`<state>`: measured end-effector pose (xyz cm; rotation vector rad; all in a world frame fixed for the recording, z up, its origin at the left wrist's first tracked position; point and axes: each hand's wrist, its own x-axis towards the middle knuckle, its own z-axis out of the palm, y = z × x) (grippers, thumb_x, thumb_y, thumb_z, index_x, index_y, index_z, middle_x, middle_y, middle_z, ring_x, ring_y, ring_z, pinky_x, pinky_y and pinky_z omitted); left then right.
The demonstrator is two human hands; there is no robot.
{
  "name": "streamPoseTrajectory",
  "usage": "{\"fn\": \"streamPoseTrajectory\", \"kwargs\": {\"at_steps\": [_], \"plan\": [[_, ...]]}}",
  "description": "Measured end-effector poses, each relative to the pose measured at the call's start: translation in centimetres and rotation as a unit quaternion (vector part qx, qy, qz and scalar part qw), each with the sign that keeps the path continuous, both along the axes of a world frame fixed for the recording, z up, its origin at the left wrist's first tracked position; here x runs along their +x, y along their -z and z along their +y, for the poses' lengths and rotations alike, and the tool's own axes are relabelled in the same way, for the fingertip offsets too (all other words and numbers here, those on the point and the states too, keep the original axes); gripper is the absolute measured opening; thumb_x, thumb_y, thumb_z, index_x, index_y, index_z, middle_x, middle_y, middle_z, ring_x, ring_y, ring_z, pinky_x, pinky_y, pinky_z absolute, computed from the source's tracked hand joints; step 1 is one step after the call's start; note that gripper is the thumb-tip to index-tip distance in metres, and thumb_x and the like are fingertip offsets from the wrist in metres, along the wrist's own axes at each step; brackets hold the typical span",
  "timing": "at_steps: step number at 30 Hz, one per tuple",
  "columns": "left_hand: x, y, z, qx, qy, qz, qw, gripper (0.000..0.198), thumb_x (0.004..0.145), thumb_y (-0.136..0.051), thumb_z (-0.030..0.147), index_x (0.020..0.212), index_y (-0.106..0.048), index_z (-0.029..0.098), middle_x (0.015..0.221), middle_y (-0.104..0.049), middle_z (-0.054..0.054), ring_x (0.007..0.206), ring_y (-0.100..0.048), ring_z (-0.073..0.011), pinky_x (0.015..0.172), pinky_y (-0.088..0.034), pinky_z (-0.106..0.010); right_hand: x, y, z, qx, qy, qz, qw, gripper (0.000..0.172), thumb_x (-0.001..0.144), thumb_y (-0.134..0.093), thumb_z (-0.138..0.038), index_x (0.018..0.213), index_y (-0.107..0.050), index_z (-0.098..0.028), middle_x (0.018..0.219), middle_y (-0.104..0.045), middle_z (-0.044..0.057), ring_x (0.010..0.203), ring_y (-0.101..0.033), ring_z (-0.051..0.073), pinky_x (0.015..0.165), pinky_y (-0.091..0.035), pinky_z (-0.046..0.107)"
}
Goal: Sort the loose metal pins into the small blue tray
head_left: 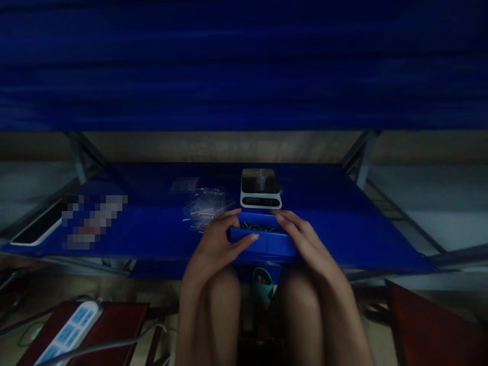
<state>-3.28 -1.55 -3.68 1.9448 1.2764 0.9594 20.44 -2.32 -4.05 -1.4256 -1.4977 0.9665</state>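
A small blue bin (263, 241) holding several small dark metal pieces sits at the near edge of the blue shelf (343, 218). My left hand (218, 241) grips the bin's left end, thumb on the front rim and fingers curled over the back. My right hand (303, 239) holds its right end, fingers lying along the rim. Just behind the bin stands a small white scale (261, 188) with a dark top. Clear plastic bags (204, 206) lie to the left of the scale.
A blue shelf overhangs above. Grey metal frame struts (362, 157) run at both sides. A white power strip (68, 330) lies on a red stool at lower left, and another red stool (427, 325) stands at lower right. My knees are below the shelf edge.
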Motion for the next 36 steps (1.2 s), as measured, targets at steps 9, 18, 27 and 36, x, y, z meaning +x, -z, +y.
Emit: {"fn": "streamPoseTrajectory", "kwargs": {"at_steps": [9, 18, 27, 36], "plan": [[-0.1, 1.5, 1.2, 0.010, 0.076, -0.054, 0.996, 0.043, 0.088, -0.077, 0.050, 0.122, -0.063, 0.027, 0.135, -0.066, -0.008, 0.129, -0.061, -0.0290, 0.110, -0.046, -0.044, 0.2, 0.7, -0.2, 0.047, -0.006, 0.052, 0.998, 0.048, 0.095, -0.059, -0.063, 0.113, -0.081, -0.025, 0.128, -0.075, 0.005, 0.130, -0.062, 0.031, 0.119, -0.036, 0.044], [0.5, 2.7, 1.8, 0.011, 0.071, -0.141, 0.987, 0.034, 0.085, -0.078, 0.044, 0.109, -0.068, 0.023, 0.118, -0.065, -0.009, 0.122, -0.060, -0.0295, 0.114, -0.040, -0.044, 0.1, 1.5, 0.4, 0.116, -0.047, 0.068, 0.990, 0.055, 0.098, -0.051, -0.068, 0.112, -0.081, -0.025, 0.124, -0.076, 0.006, 0.126, -0.064, 0.031, 0.119, -0.037, 0.045], [0.6, 2.0, 2.2, -0.044, 0.098, -0.180, 0.978, 0.043, 0.089, -0.069, 0.048, 0.124, -0.067, 0.023, 0.132, -0.068, -0.008, 0.129, -0.060, -0.0313, 0.116, -0.040, -0.044, 0.2, 2.3, 1.1, 0.118, -0.054, 0.097, 0.987, 0.055, 0.096, -0.053, -0.070, 0.104, -0.083, -0.024, 0.115, -0.079, 0.006, 0.119, -0.068, 0.032, 0.116, -0.041, 0.046], [0.5, 1.7, 3.2, -0.088, 0.125, -0.193, 0.969, 0.047, 0.094, -0.059, 0.059, 0.116, -0.080, 0.022, 0.127, -0.076, -0.006, 0.131, -0.061, -0.0334, 0.119, -0.037, -0.044, 0.3, 3.0, 2.1, 0.077, -0.046, 0.156, 0.984, 0.064, 0.097, -0.047, -0.073, 0.104, -0.084, -0.022, 0.108, -0.080, 0.006, 0.112, -0.072, 0.030, 0.111, -0.047, 0.043]]}}
